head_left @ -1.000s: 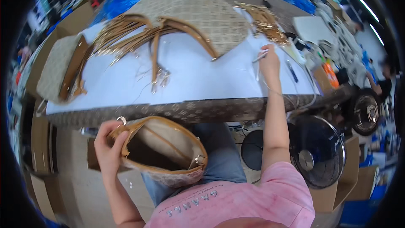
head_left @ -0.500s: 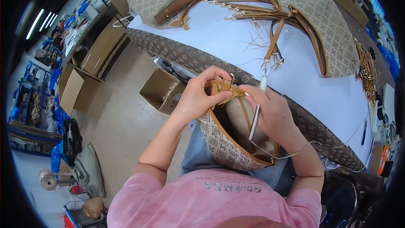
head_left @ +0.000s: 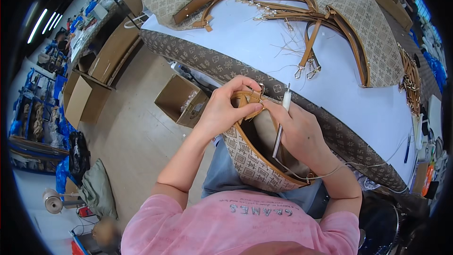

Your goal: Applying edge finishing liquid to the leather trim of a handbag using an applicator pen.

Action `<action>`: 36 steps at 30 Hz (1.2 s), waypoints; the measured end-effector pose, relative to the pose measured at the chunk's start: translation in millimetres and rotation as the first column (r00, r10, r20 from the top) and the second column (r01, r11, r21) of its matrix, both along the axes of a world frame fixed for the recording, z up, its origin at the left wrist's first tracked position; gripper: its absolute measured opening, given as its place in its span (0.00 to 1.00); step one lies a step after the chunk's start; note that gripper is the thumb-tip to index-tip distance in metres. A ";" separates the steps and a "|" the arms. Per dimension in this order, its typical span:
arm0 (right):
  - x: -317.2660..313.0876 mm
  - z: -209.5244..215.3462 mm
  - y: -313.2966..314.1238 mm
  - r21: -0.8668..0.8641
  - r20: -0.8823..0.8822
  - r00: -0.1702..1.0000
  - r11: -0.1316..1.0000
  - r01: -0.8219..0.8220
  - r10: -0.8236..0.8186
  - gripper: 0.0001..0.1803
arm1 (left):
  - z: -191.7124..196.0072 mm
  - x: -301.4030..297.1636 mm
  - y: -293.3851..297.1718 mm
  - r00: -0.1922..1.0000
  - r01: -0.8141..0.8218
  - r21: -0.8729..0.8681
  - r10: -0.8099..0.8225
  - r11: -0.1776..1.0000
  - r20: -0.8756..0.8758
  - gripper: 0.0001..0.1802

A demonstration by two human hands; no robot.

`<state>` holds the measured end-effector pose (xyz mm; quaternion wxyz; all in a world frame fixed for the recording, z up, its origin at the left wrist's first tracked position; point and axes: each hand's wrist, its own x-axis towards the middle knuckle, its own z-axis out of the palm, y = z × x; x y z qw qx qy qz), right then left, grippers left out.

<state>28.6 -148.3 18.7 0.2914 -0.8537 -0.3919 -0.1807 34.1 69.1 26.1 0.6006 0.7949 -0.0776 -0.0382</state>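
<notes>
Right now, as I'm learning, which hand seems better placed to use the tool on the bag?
Probably the right hand: it holds the tool, while the left hand is busy gripping the bag.

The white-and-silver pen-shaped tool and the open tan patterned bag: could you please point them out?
Pen-shaped tool (head_left: 278,140), head view: silver shaft.
Open tan bag (head_left: 246,161), head view: patterned outer side.

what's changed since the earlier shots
The right hand moved from over the table to the bag, beside the left hand, bringing the pen-like tool; the view turned too. The left hand still grips the bag's edge, and the tan straps remain on the table.
</notes>
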 end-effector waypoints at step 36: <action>8.7 -41.5 6.8 0.240 -0.082 0.996 0.971 0.003 0.017 0.20 | -24.4 2.2 -0.9 0.997 0.004 -0.257 -0.024 0.966 -0.075 0.11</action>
